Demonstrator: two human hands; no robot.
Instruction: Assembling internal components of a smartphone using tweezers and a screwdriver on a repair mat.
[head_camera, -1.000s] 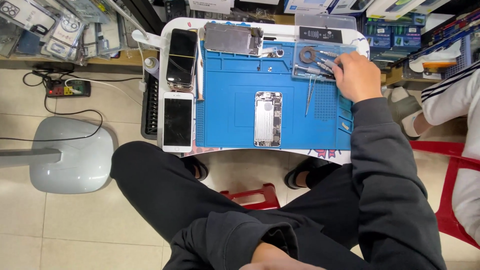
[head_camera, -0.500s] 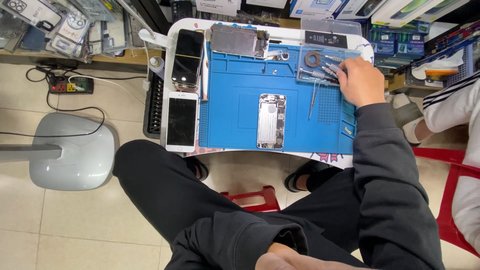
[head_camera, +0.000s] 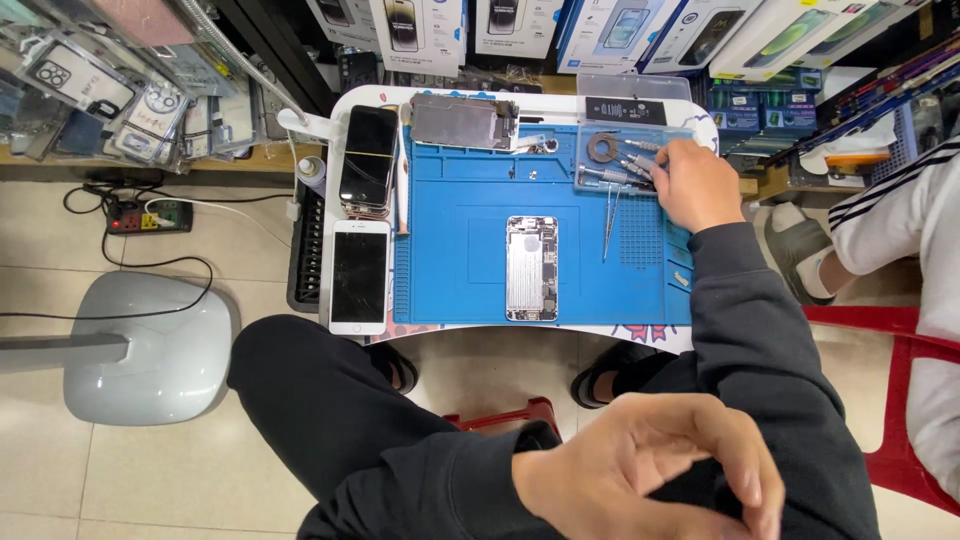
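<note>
Up top, your right hand (head_camera: 700, 185) reached among the screwdrivers (head_camera: 620, 170) in the clear tray (head_camera: 640, 125) (whether its fingers had closed on one, I could not tell). Your left hand (head_camera: 650, 470) hung loosely curled and empty over your lap. An opened phone (head_camera: 531, 268) lay mid-mat (head_camera: 460, 270), near the tray.

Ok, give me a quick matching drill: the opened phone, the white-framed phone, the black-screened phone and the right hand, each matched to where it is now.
Things:
1. opened silver phone body
2. white-framed phone with dark screen
3. black-screened phone
4. right hand

Places:
A. left of the blue work mat, far end
B. middle of the mat
C. among the metal tools, mat's right far corner
D. left of the mat, near edge

Pairs: 1-B, 2-D, 3-A, 4-C
</note>
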